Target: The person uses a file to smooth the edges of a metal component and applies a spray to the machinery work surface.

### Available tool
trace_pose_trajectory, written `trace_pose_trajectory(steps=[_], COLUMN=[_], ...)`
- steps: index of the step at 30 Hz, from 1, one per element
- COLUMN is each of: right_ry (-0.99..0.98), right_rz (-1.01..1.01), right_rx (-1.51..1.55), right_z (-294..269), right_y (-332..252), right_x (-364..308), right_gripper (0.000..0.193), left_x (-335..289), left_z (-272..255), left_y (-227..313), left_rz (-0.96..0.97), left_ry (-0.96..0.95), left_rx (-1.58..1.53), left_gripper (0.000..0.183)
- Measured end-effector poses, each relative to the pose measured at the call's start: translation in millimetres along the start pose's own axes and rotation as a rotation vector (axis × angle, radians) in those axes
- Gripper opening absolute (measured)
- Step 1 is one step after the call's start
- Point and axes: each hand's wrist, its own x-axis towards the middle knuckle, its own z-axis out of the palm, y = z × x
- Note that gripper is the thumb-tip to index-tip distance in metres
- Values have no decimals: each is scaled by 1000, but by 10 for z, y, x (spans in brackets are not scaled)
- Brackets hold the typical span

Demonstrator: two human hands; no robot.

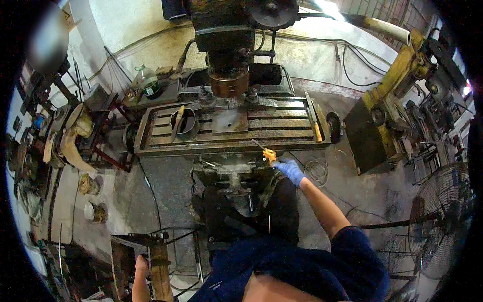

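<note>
My right hand (289,171), in a blue glove, is closed round an orange air blow gun (269,154). The gun's thin nozzle points up and left over the front edge of the milling machine's slotted table (282,135). A flat metal plate (230,124) with a dark spot lies mid-table, below the round cutter head (229,81). Left of the plate stands a dark round pot (188,126), a yellow-handled tool leaning at its side. At lower left, my left hand (141,262) is beside a wooden-sided stand (160,269); its fingers cannot be made out.
A long tool with a yellow handle (317,132) lies along the table's right end. Coiled hose (317,172) rests on the floor behind my right hand. A large fan (437,221) stands at right, a bucket (94,212) at left, and a green bottle (148,80) at back left.
</note>
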Motion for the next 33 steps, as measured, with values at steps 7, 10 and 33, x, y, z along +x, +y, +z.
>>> trace_pose_trajectory(steps=[7,10,33], right_ry=[176,210,167], right_rz=[30,-65,-209], right_rx=[210,269,-879], right_z=[409,566,96], right_y=[141,-178,-2069], right_x=[312,60,80], right_gripper=[39,41,43], left_x=[-230,-149,-1095], left_z=[-211,-36,-827], left_y=[529,-99,671], left_rz=[261,270,-43], left_ry=[230,365,507], left_rx=[261,221,-1303], left_gripper=[20,27,15])
